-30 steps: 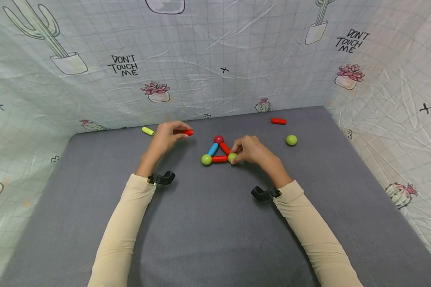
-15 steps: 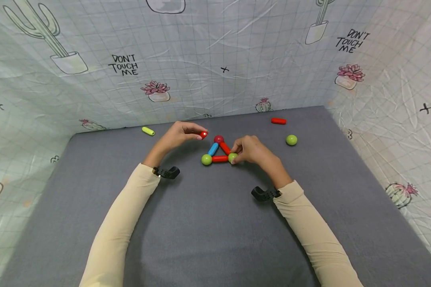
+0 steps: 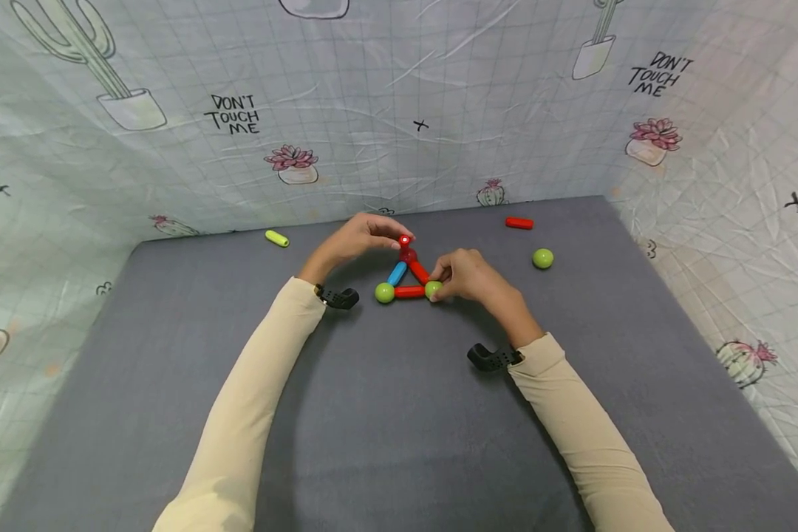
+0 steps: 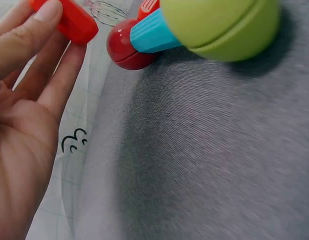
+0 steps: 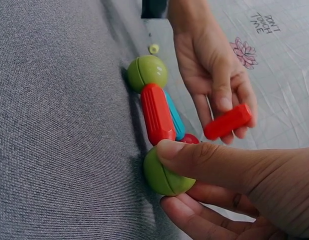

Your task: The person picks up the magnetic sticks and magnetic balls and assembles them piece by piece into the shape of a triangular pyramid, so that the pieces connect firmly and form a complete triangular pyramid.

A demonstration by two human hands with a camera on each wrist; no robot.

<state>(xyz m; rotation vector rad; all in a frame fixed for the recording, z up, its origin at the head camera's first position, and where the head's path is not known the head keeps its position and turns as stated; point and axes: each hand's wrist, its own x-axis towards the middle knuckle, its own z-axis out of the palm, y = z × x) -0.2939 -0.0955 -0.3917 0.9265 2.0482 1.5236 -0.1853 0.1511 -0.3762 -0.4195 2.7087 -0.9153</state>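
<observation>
A flat triangle of building rods and balls lies on the grey table: a red ball [image 4: 125,45] at the far corner, a left green ball [image 3: 385,293] and a right green ball [image 5: 162,172] at the near corners. A blue rod [image 3: 396,274] forms its left side; a front red rod [image 3: 410,292] and a right red rod [image 3: 420,273] form the others. My left hand [image 3: 359,240] pinches a loose red rod [image 5: 228,121] upright, just above the red ball, its pale-dotted end facing up. Thumb and fingers of my right hand [image 3: 468,279] pinch the right green ball.
Toward the back left lies a yellow-green rod [image 3: 277,238]. Another red rod [image 3: 519,222] and a spare green ball [image 3: 542,258] rest at the back right. A printed cloth [image 3: 346,111] hangs behind the grey table [image 3: 399,428] and along its sides.
My left hand has carried its red rod rightward to over the red ball, turning it from lying flat to upright. The right hand keeps hold of the green ball in place.
</observation>
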